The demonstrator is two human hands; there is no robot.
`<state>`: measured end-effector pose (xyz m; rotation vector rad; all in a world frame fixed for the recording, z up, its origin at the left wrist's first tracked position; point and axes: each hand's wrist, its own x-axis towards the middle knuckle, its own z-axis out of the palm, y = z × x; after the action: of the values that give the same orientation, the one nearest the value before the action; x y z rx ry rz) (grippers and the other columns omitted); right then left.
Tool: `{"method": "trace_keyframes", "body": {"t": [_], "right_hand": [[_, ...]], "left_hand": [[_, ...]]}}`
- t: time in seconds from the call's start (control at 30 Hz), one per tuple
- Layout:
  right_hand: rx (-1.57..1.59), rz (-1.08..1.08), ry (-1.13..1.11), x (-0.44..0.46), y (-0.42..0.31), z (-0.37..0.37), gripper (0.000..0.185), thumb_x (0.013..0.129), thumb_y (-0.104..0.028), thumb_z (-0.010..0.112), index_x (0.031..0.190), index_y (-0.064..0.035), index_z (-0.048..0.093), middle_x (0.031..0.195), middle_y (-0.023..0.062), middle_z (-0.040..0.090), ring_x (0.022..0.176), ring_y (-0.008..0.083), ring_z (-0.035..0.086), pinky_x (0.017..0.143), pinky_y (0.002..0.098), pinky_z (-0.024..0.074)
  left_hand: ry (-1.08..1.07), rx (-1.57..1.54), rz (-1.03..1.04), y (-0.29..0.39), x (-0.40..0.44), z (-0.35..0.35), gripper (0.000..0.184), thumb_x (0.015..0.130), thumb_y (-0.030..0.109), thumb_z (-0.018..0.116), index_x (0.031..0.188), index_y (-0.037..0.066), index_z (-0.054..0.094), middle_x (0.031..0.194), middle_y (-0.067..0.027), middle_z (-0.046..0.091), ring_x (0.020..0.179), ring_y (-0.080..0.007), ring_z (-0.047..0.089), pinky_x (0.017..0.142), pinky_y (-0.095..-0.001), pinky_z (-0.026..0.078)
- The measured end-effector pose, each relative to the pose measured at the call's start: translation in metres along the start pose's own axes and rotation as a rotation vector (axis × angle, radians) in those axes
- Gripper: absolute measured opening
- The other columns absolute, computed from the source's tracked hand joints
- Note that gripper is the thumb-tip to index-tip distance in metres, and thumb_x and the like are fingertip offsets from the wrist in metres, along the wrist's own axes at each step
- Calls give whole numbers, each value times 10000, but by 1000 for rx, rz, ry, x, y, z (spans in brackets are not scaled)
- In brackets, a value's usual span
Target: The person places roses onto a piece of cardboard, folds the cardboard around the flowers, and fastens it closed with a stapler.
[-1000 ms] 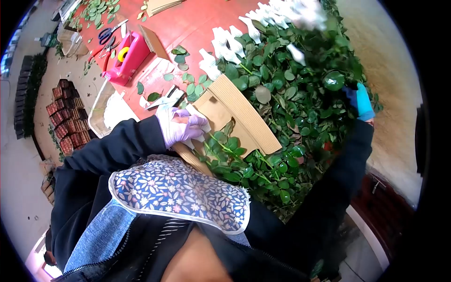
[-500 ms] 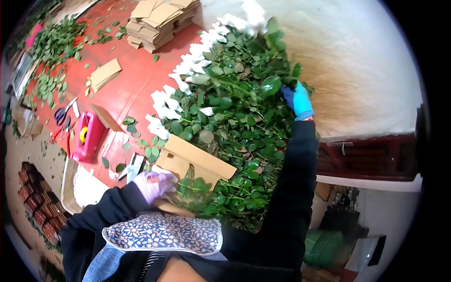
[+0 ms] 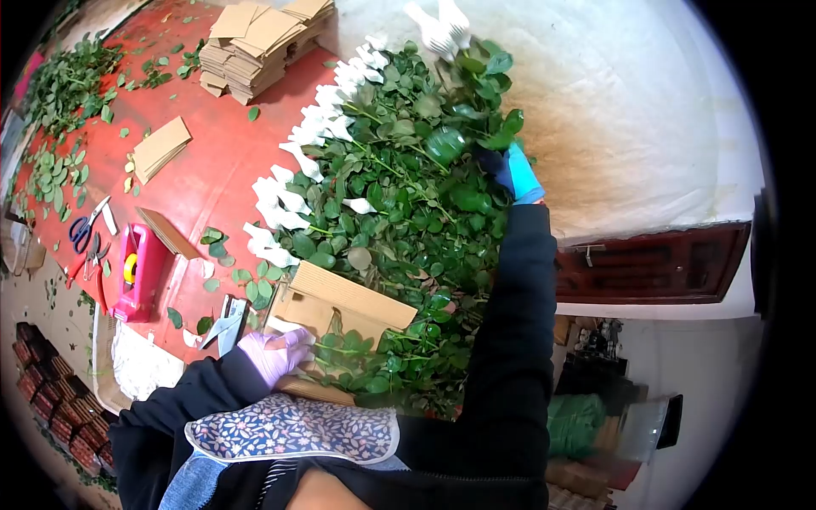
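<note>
My left hand (image 3: 279, 353), in a lilac glove, is closed at the head end of a leafy rose stem (image 3: 353, 350) with a white-sleeved bud, over a folded cardboard sheet (image 3: 357, 293). My right hand (image 3: 516, 174), in a blue glove, stretches to the far side. Its fingers are wrapped round the stems of a few roses (image 3: 476, 85), whose heads wear white sleeves (image 3: 438, 30) and point away from me. Between the hands lies a large heap of leafy rose stems (image 3: 408, 195), the white-covered heads lined up along its left side.
On the red table (image 3: 246, 153) stand a cardboard stack (image 3: 255, 47), a pink tape dispenser (image 3: 140, 272), scissors (image 3: 85, 225), red-handled pruners (image 3: 92, 263) and a stapler (image 3: 228, 323). Loose leaves (image 3: 55, 174) are scattered at left. A pale wall (image 3: 629, 127) borders the right.
The roses in my right hand have shifted up and left, with their white heads now clearer of the heap. The view has turned slightly. My left hand stays by the cardboard.
</note>
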<state>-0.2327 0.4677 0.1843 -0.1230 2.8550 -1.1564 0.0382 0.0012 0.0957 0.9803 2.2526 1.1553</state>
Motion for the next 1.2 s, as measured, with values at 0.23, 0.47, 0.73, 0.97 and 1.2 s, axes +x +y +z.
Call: {"method": "trace_keyframes", "body": {"t": [0.23, 0.47, 0.73, 0.97, 1.2], "right_hand": [[-573, -220, 357, 3, 64, 11, 421, 836, -38, 601, 1257, -55, 611, 1064, 139, 693, 828, 287, 641, 773, 397, 511], [-896, -247, 368, -23, -6, 16, 406, 819, -66, 590, 1216, -138, 629, 1052, 162, 669, 914, 376, 638, 801, 481, 505], [-657, -353, 548, -48, -20, 2, 435, 785, 27, 551, 1198, -77, 637, 1058, 192, 663, 935, 390, 635, 806, 451, 511], [118, -300, 601, -80, -3, -61, 417, 863, 57, 586, 1271, -26, 576, 1190, 134, 650, 1068, 237, 625, 931, 333, 487], [154, -291, 567, -125, -49, -36, 430, 860, 65, 618, 1279, -22, 575, 1163, 100, 663, 1038, 219, 645, 914, 339, 510]], "left_hand": [[41, 110, 131, -10, -2, 5, 242, 971, 164, 507, 1172, 60, 593, 1083, -101, 675, 919, -232, 694, 783, -327, 566], [23, -143, -70, -4, -3, 8, 237, 980, 117, 515, 1193, 55, 601, 1074, -119, 688, 926, -270, 691, 806, -339, 564], [-4, 261, 140, -5, -6, 3, 368, 842, 69, 571, 1203, 131, 614, 1320, -80, 561, 990, -245, 671, 820, -335, 569], [-1, 261, 208, 13, 0, -27, 348, 799, 100, 632, 1146, 111, 641, 1249, -92, 593, 907, -241, 693, 719, -347, 592], [518, 479, 338, 9, 87, -113, 583, 740, 102, 706, 1299, 68, 543, 1274, -179, 571, 1039, -344, 626, 861, -437, 524]]}}
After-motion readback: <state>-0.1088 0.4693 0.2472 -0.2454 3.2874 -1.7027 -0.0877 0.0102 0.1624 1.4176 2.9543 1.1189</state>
